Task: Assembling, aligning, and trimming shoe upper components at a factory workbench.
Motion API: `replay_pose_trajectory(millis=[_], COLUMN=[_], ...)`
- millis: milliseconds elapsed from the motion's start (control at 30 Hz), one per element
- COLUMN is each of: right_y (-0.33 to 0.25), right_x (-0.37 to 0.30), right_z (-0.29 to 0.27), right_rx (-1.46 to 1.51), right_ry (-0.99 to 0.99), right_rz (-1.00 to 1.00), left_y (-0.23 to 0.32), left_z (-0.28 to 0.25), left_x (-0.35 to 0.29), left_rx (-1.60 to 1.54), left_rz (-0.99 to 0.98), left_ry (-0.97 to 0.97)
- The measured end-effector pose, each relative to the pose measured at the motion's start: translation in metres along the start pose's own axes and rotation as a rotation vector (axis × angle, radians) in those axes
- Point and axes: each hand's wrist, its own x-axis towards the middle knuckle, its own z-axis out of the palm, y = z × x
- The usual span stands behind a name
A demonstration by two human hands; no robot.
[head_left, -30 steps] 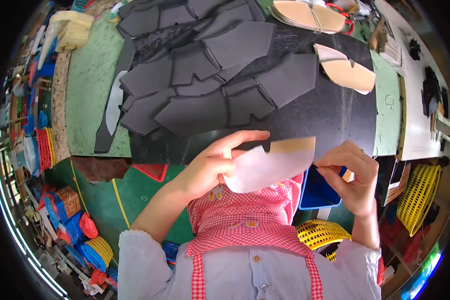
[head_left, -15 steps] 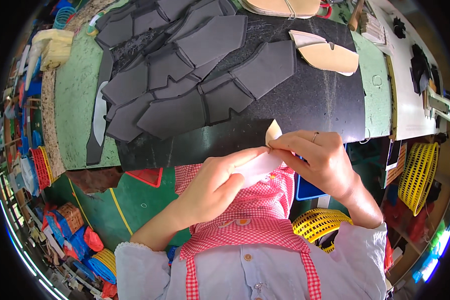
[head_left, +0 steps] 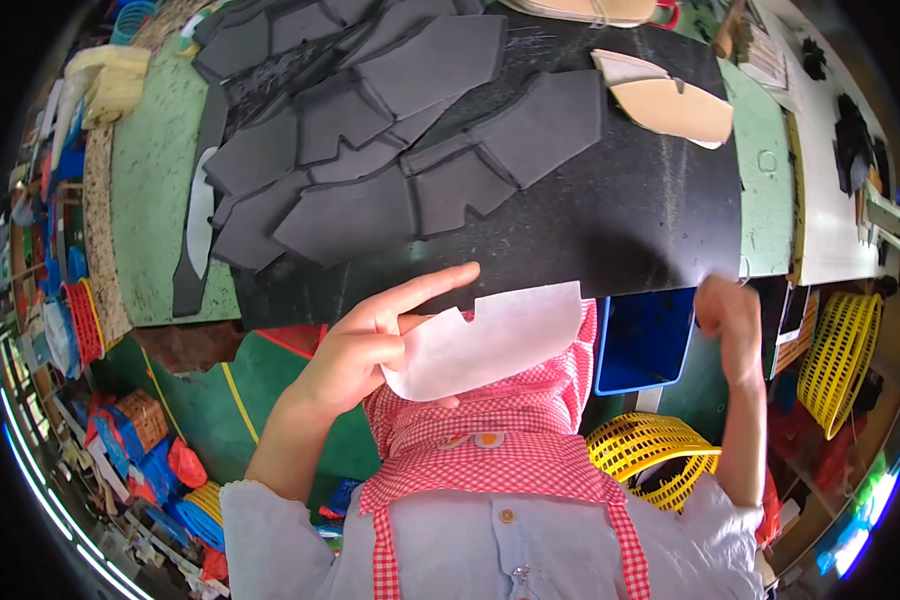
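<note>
From where I stand, the white notched piece (head_left: 505,335) hangs just above the lap, over the checked apron (head_left: 475,420) and close by the near edge of the black mat (head_left: 620,225). The left hand (head_left: 360,345), at its nine o'clock, pinches one end between thumb and the fingers behind; the index finger points away toward one o'clock, well clear of the notch. Held by that end alone — probably so that the rest lies open to the other hand — the piece stays nearly flat. Dark grey panels (head_left: 355,215) overlap at eleven o'clock, tan pieces (head_left: 675,110) sit apart at one, perhaps to keep the kinds separate.

The right hand (head_left: 730,310), at three o'clock beyond the blue bin (head_left: 630,388), is blurred: its fingers look curled, but I cannot tell whether they grip anything. The bin's inside is dark, and the farthest panels are cut off.
</note>
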Motion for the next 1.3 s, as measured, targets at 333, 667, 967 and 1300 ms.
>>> replay_pose_trajectory(millis=[333, 667, 967, 1300], right_y=[-0.069, -0.094, -0.100, -0.073], right_x=[0.072, 0.166, 0.174, 0.127], right_z=[0.100, 0.149, 0.161, 0.167], right_rx=[-0.455, -0.387, -0.658, -1.079], right_ry=[-0.198, -0.270, -0.260, -0.139], right_rz=[-0.609, -0.054, 0.043, -0.933], left_y=[-0.012, 0.048, 0.040, 0.063], left_z=[0.016, -0.032, -0.039, -0.024], left_x=[0.016, 0.033, 0.043, 0.049], left_rx=[-0.365, 0.925, 1.211, 2.096], left_rz=[0.270, 0.367, 0.279, 0.706], left_ry=[-0.076, 0.641, 0.716, 0.806])
